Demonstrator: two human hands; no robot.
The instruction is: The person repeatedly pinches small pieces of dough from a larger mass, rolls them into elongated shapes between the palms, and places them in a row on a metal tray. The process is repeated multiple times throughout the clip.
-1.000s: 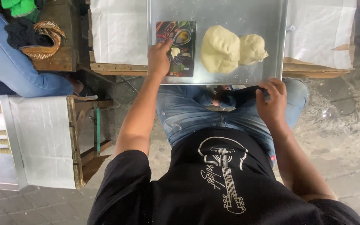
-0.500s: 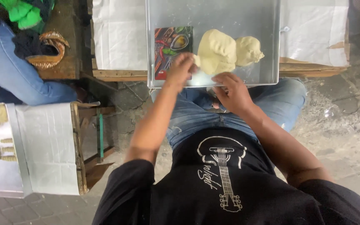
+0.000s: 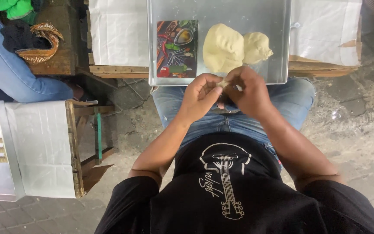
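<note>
Small piece of dough (image 3: 224, 82) pinched between both hands just in front of the metal tray (image 3: 282, 52), above the lap. Left hand (image 3: 201, 96) and right hand (image 3: 248, 92) now drawn together off the tray, where half a second ago both reached toward the dough mound; fingers (image 3: 213, 92) of each closed on the piece. Large dough mound (image 3: 223, 47) and smaller lump (image 3: 256, 47) unmoved on the tray, touching each other, beside a colourful printed card (image 3: 177, 48). Tray resting on a paper-covered table (image 3: 117, 34), far edge cut off. Most of the pinched piece hidden by fingers. Another person's jeans-clad leg (image 3: 18, 73) at left, partly out of view.
</note>
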